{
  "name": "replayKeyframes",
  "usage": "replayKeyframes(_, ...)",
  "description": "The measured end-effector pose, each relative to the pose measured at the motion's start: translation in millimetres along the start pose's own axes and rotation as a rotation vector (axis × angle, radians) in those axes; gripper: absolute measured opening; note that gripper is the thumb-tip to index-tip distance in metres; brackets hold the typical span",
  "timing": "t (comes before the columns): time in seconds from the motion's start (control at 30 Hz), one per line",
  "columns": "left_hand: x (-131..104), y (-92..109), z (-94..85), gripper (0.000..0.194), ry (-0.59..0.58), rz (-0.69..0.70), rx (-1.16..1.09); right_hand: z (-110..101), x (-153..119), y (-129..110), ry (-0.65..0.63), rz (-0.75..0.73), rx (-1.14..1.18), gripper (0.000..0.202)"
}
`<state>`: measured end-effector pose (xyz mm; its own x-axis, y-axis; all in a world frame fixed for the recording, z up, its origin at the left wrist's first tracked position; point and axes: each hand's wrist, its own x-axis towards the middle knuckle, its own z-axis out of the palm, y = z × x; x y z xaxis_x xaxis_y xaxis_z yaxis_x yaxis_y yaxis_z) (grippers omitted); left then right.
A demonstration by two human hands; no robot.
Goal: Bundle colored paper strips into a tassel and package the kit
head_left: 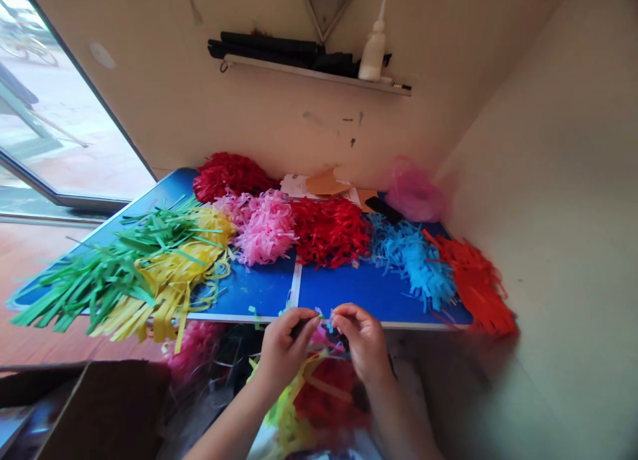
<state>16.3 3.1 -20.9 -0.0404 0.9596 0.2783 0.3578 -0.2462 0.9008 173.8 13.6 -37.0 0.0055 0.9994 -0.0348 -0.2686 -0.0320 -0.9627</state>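
Note:
My left hand and my right hand are close together, just off the table's front edge. Each has thumb and index finger pinched. Small green, pink and blue paper strips show between the fingertips and hang below them; how they join is too small to make out. Beneath my hands, yellow streamers and red streamers lie over my lap. Beyond my fingers, the blue table carries fringed bunches: green, yellow, pink, red, blue and orange.
A dark red bunch, papers, a black phone-like object and a pink bag sit at the back. A wall shelf holds a white bottle. A cardboard box stands lower left.

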Motion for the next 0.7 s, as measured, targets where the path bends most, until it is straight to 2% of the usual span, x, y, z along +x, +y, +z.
replayKeyframes(0.1,0,0,1.0,0.017,-0.022,0.027,-0.007,9,-5,4,0.013,0.073,0.206,0.022)
replayKeyframes(0.23,-3,3,6.7,0.017,-0.011,-0.025,-0.058,23,-10,7,0.130,0.156,0.378,0.029)
replayKeyframes(0.33,-5,7,9.2,0.017,0.002,-0.076,-0.119,26,-13,8,0.169,0.170,0.406,0.031)
replayKeyframes(0.47,-7,11,11.2,0.018,0.014,-0.116,-0.139,26,-18,8,0.157,0.153,0.372,0.030)
replayKeyframes(0.7,-9,13,11.1,0.017,0.012,0.000,-0.030,23,-19,10,0.150,0.119,0.365,0.027)
